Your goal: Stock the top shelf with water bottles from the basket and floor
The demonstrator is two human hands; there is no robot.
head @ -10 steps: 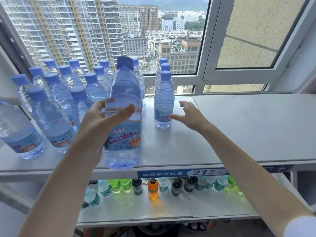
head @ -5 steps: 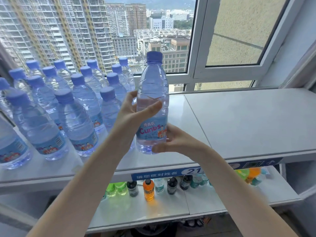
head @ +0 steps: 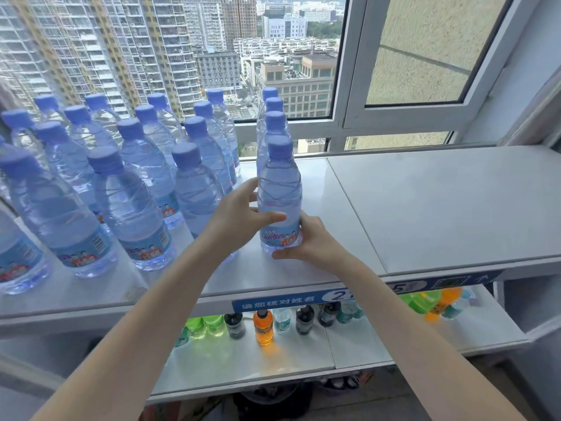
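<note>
Water bottle (head: pixel 279 189) upright on top shelf (head: pixel 440 208), front of single-file row of three more behind it. Left hand (head: pixel 239 214) wrapped round its middle, thumb across front. Right hand (head: pixel 312 241) cupping its base from right, fingers curled under label. Massed bottles (head: pixel 133 189) left of left hand. Coloured drinks (head: pixel 263 326) on lower shelf below both hands.

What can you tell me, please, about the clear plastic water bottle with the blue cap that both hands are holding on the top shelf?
The clear plastic water bottle has a blue screw cap, ribbed sides and a blue label with red lettering near its base. It looks full and sealed, and stands upright on the white top shelf, at the front of a single-file row of like bottles. The left hand grips its middle; the right hand cups its base.
</note>
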